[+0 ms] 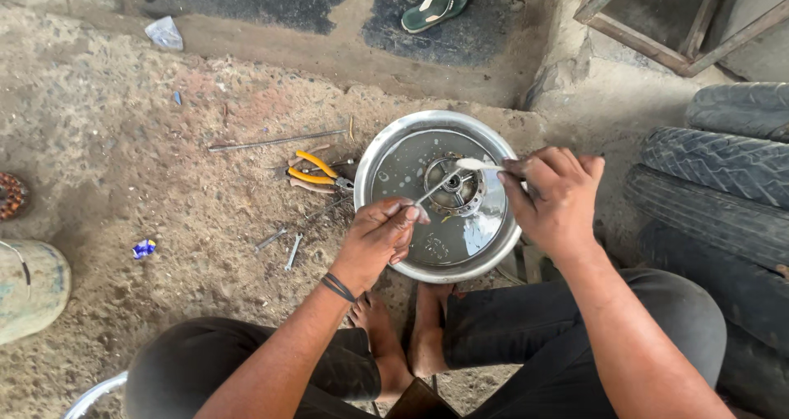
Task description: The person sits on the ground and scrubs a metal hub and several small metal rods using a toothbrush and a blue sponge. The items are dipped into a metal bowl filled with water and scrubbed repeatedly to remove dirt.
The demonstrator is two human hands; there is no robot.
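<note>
Your left hand [380, 232] pinches a thin spoke [433, 190]; your right hand [557, 199], at 3 o'clock of the metal basin [386, 152], grips a pale brush [479, 165] over the hub [457, 188].

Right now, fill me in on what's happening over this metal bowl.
A person squats on the dirt floor over a round metal bowl of dark liquid with a round metal part sitting in it. The left hand pinches a thin metal rod that points at the part, and the right hand holds a small white brush-like tool over it. Yellow-handled pliers, a long rod and a few bolts lie beside the bowl; tyres are stacked at the right.
</note>
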